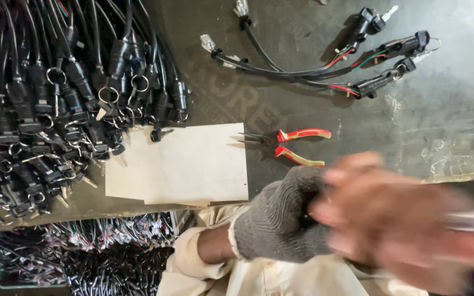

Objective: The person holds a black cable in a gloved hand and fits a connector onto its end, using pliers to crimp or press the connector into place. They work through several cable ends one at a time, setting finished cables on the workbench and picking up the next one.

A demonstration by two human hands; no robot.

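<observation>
Though blur hides the fingers' state, the gloved left hand (281,219) meets the bare right hand (396,219) at lower right; nearby needle-nose pliers (292,145) look stiff, best gripped by their red handles.

- Your left hand (281,219) sits low in the view, just right of centre, and wears a grey knitted glove
- Its fingers curl inward, with the back of the glove turned up toward the camera
- Your left wrist shows bare between the glove cuff and a cream sleeve, the forearm coming up from the bottom edge
- Your right hand (396,219) is bare and heavily blurred, lying just beside the gloved hand and overlapping its fingertips
- Its fingers point left toward the glove; whether they grip anything cannot be told
- Both hands are close together near your body
</observation>
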